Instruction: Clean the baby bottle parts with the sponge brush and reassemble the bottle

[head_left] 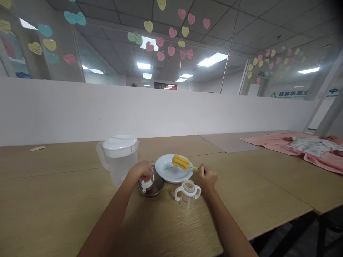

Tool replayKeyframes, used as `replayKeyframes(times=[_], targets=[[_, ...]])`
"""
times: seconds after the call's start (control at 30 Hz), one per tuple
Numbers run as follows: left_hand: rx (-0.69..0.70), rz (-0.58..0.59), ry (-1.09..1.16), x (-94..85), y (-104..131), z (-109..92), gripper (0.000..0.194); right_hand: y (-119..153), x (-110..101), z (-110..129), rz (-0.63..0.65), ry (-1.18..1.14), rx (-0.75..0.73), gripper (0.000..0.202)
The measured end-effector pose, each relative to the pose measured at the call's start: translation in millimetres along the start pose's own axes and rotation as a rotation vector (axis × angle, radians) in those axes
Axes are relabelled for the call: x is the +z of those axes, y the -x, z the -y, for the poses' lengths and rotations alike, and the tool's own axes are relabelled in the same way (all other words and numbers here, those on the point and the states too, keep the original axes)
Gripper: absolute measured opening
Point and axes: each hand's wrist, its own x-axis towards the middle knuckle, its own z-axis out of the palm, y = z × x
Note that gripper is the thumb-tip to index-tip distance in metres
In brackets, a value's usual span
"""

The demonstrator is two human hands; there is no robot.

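My right hand (208, 177) is closed around the green handle of a bottle brush. Its yellow sponge head (180, 162) is over a white plate (173, 179). My left hand (142, 170) is closed, with its fingertips at the top of a white bottle lid (147, 184), and I take the lid to be in its grip. The lid is over a dark, shallow, see-through dish (154, 192); fingers hide part of it. Nearer me, a clear baby bottle (187, 200) with two white side handles stands upright and uncapped, touched by neither hand.
A clear pitcher with a white lid (120, 145) stands left of the dish, close to my left hand. Far right, a pink towel (270, 141) bears a doll-like figure in patterned clothing (312, 145). A flat, pale oval piece (38, 148) lies far left. A white partition (171, 112) backs the table.
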Motion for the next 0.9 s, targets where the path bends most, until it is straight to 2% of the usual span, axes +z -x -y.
replayKeyframes(times=[0.37, 0.7, 0.9], targets=[[-0.022, -0.058, -0.113, 8.5, -2.6, -7.0, 0.010, -0.3, -1.1, 1.0, 0.016, -0.009, -0.006, 0.051], [0.077, -0.174, -0.196, 5.1, -2.5, -9.8, 0.038, -0.9, -1.3, 1.4, 0.022, -0.014, 0.000, 0.052], [0.130, -0.246, -0.169, 6.2, -7.4, -6.0, 0.028, -1.9, -1.4, 1.2, 0.016, -0.024, 0.003, 0.052]])
